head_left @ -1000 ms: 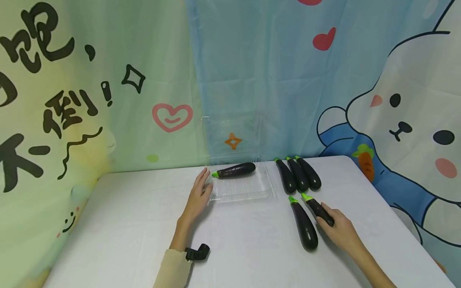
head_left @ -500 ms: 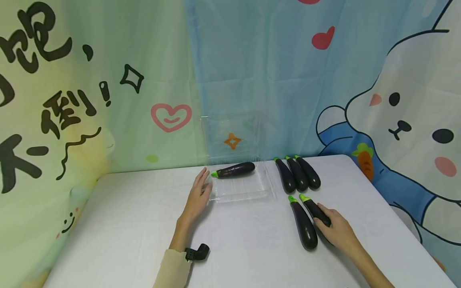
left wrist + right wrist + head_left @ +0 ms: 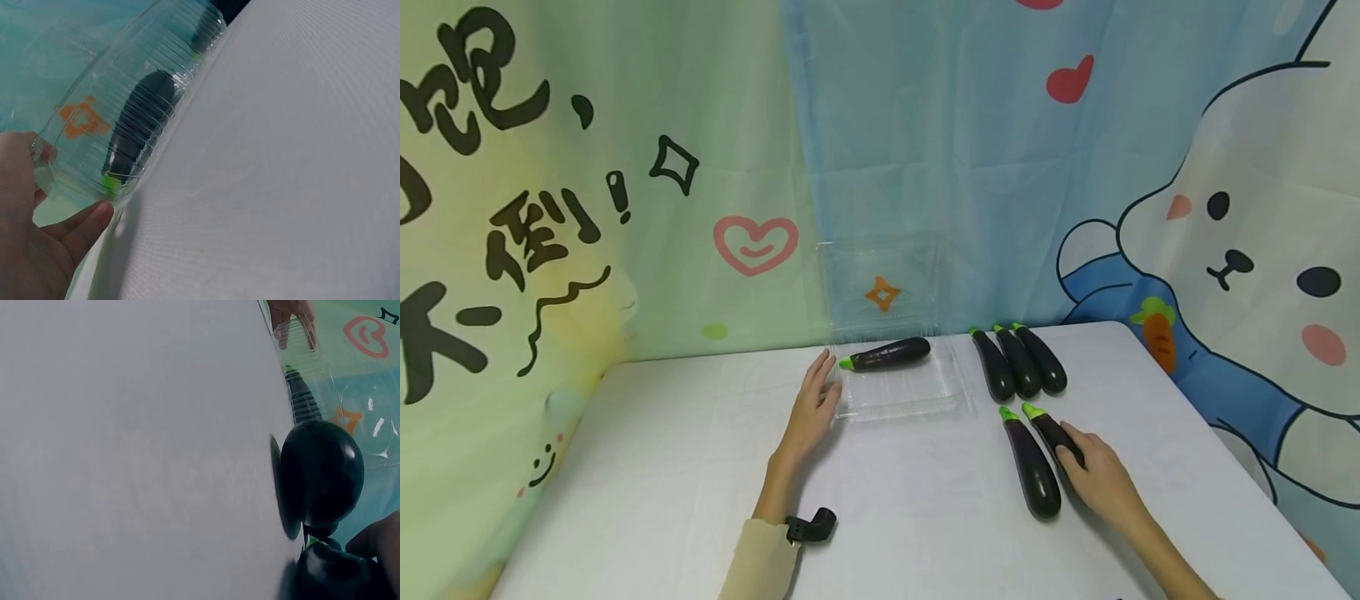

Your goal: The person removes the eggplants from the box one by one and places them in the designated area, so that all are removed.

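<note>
A clear plastic clamshell box (image 3: 902, 408) stands at the back of the table with its lid raised. One dark eggplant (image 3: 891, 354) with a green stem lies inside. My left hand (image 3: 812, 408) rests its extended fingers against the box's left side, and in the left wrist view its thumb (image 3: 94, 222) is at the near corner. My right hand (image 3: 1101, 479) grips the thick end of another eggplant (image 3: 1056, 437), whose green stem points away from me. Just left of it lies a loose eggplant (image 3: 1033, 471), which looms large in the right wrist view.
Three more eggplants (image 3: 1018, 362) lie side by side to the right of the box. A white cloth covers the table (image 3: 662, 475). Behind it hangs a printed curtain (image 3: 880, 150), close to the raised lid.
My right hand has shifted slightly left with its eggplant, closer to the loose one beside it. The left hand and the box stay in place.
</note>
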Tool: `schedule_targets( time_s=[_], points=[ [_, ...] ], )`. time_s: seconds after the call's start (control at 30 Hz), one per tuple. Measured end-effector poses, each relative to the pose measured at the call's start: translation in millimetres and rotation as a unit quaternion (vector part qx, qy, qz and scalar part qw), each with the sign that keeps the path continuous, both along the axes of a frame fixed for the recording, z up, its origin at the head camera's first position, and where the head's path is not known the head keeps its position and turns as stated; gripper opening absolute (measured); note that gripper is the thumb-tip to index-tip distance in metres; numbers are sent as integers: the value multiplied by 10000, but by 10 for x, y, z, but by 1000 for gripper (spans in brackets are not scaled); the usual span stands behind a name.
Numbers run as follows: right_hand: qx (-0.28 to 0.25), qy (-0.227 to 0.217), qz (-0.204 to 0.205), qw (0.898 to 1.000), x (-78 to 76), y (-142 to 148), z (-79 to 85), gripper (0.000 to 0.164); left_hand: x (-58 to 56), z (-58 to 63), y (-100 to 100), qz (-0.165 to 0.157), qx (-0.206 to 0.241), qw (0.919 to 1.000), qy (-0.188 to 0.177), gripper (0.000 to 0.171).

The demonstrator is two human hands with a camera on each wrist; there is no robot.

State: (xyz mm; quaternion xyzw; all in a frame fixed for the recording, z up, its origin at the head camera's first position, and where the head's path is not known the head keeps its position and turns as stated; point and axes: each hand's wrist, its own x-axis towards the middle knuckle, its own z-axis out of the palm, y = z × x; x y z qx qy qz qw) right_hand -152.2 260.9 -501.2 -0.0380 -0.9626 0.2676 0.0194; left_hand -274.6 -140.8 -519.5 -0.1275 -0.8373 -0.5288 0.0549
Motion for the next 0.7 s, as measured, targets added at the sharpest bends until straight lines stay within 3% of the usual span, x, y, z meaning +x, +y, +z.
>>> schedule_targets(
  time_s=[0.7],
  points=[
    [289,-66,-278,9992,8,-49,24,56,-24,-29,4,-20,-48,9999,116,51]
  ],
)
